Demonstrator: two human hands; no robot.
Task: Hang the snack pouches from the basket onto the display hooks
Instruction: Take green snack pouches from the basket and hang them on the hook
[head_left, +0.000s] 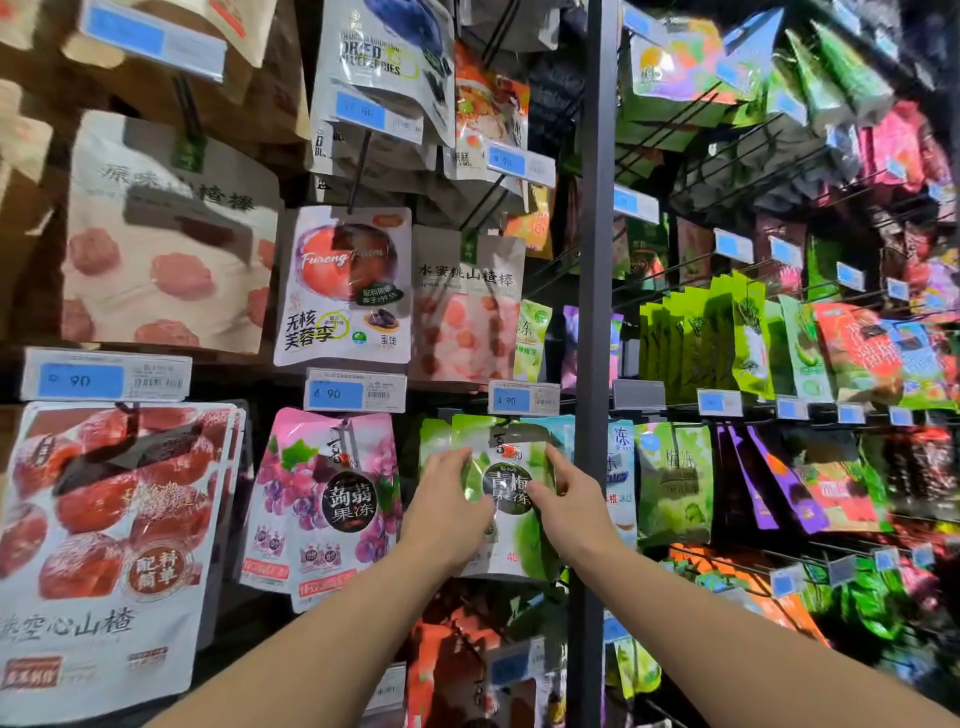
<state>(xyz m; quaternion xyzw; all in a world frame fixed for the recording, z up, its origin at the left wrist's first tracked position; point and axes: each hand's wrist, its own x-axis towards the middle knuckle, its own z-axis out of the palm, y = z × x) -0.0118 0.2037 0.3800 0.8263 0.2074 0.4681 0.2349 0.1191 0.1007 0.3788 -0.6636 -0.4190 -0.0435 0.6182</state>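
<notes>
Left hand (447, 501): raised, fingers curled on the green pouch (506, 486) edge to its right.
Right hand (569, 501): raised, apparently pinching the opposite edge.
Forearms: bare, extended forward.

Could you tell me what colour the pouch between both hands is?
The pouch is green and white with a dark round label; head view.
</notes>
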